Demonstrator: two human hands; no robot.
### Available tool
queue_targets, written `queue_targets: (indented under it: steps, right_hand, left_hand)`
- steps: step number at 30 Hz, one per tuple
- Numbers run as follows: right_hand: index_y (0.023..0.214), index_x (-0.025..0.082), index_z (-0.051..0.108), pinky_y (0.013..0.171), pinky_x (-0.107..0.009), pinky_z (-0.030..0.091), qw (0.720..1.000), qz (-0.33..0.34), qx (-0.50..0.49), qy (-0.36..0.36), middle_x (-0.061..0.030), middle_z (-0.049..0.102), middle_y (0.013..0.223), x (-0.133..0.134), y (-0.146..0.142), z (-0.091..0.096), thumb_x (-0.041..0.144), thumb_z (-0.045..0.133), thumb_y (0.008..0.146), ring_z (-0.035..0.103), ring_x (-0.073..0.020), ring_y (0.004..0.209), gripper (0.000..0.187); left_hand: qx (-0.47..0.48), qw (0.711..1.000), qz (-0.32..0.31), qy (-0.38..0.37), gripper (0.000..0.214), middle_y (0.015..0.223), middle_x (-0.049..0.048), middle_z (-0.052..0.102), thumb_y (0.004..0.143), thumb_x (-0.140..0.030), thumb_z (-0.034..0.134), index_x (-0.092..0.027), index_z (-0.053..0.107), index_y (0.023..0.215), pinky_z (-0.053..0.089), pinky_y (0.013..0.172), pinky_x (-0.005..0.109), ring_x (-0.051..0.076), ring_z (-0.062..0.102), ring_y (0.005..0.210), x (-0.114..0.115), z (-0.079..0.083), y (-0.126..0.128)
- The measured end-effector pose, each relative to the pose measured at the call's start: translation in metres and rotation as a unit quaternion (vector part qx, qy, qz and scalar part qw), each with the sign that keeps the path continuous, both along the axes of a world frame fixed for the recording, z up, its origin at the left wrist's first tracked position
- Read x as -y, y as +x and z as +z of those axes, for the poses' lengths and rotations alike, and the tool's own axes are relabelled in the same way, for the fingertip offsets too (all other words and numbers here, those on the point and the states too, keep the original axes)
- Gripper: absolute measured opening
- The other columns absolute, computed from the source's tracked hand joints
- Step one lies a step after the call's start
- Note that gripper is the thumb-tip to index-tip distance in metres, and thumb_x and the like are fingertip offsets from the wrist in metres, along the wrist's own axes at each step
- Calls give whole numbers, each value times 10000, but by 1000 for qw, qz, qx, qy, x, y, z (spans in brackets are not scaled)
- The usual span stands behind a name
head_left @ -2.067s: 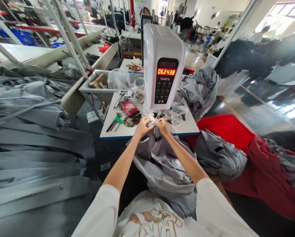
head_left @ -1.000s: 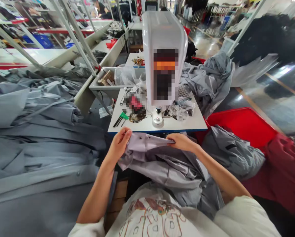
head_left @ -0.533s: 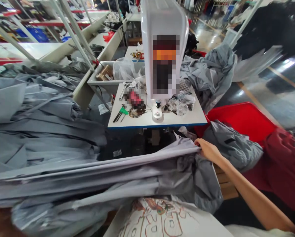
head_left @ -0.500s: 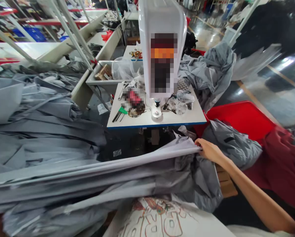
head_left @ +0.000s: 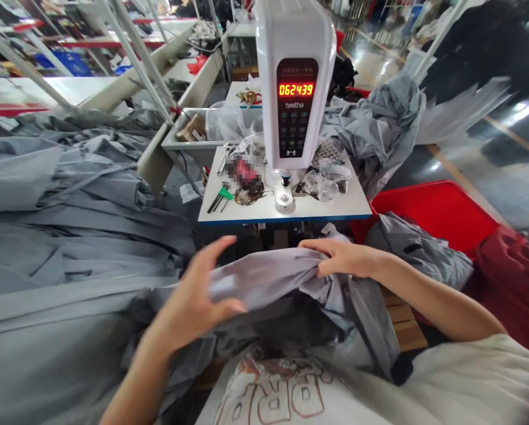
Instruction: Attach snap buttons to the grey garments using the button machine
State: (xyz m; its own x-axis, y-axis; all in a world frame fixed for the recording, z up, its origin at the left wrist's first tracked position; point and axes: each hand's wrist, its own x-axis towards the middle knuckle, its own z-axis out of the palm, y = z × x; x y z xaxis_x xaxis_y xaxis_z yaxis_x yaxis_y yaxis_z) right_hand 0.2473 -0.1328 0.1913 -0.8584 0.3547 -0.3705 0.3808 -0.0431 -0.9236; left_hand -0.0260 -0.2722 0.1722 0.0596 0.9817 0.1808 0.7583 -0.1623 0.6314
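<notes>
head view: right hand (head_left: 346, 260) clutches grey cloth (head_left: 264, 277), left hand (head_left: 193, 301) open beside it, seemingly not gripping.

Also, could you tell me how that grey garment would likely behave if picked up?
The grey garment looks floppy, sagging in deep folds below the right hand. Its faint sheen suggests it may slip somewhat.
</notes>
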Motion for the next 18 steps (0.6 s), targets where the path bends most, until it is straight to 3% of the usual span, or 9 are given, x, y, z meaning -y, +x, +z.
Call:
queue_targets:
  steps: [1, 2, 4, 6, 8, 11, 13, 15, 18]
  right_hand:
    - [937, 163, 526, 611, -190, 379, 1000, 15, -3, 12, 21, 521, 820, 2, -6, -3, 196, 521, 643, 486, -109, 735, 296]
    - [950, 163, 527, 620, -192, 379, 999, 32, -3, 40, 17, 523, 833, 5, -9, -4, 201, 532, 659, 485, -112, 746, 293]
    - [993, 167, 536, 636, -199, 373, 991, 62, 12, 117, 8, 539, 866, 10, -6, -3, 211, 557, 695, 487, -118, 763, 302]
    - [1051, 180, 534, 643, -207, 364, 980, 71, 40, 181, 1, 566, 895, 13, 7, -5, 188, 563, 709, 497, -123, 766, 344]
    - [1034, 191, 537, 644, -217, 348, 968, 56, 80, 230, 0, 584, 883, 15, 22, -15, 136, 541, 699, 505, -128, 754, 339]
    - [880, 178, 534, 653, -239, 329, 946, 11, 156, 284, -6, 577, 809, 15, 43, -41, 93, 505, 677, 500, -137, 728, 222]
    - [844, 172, 524, 661, -244, 332, 945, -20, 175, 274, -5, 570, 780, 14, 54, -54, 88, 485, 677, 498, -137, 717, 191]
    - [866, 170, 531, 651, -233, 339, 965, -35, 142, 216, 5, 561, 773, 13, 64, -54, 88, 479, 655, 493, -126, 707, 232]
    - [824, 152, 550, 589, -209, 347, 999, -5, 46, 10, 13, 534, 728, 15, 75, -35, 132, 502, 610, 475, -107, 657, 220]
  left_hand:
    - [25, 996, -72, -36, 849, 1336, 148, 500, 717, -592, 649, -180, 360, 1401, 432, 999, 424, 300, 502, 1197, -8, -1, 16]
    - [53, 988, -124, -78, 769, 1247, 132, 563, 734, -537, 658, -179, 403, 1365, 468, 933, 371, 263, 560, 1102, -18, -2, 31]
    - [110, 971, -153, -149, 458, 993, 55, 649, 831, -428, 576, -185, 529, 1216, 487, 743, 264, 174, 605, 850, -36, -5, 54]
    - [155, 961, -139, -180, 248, 818, 3, 629, 879, -356, 502, -172, 605, 1009, 441, 652, 211, 124, 561, 726, -50, -8, 61]
    - [193, 960, -103, -177, 230, 733, -15, 588, 882, -356, 490, -156, 602, 854, 408, 613, 188, 103, 518, 678, -56, -10, 54]
    - [268, 947, -11, -179, 294, 638, -39, 505, 858, -434, 523, -154, 555, 776, 343, 509, 164, 75, 430, 567, -54, -10, 30]
    - [326, 920, 52, -209, 336, 599, -50, 464, 823, -493, 563, -164, 530, 767, 302, 454, 158, 66, 383, 510, -42, -6, 12]
    - [364, 891, 117, -244, 371, 575, -49, 463, 767, -538, 614, -177, 530, 768, 301, 428, 163, 70, 378, 477, -22, 0, -7]
    - [338, 887, 199, -245, 427, 579, -9, 546, 646, -595, 692, -185, 595, 714, 392, 465, 203, 115, 474, 517, 10, 5, -39]
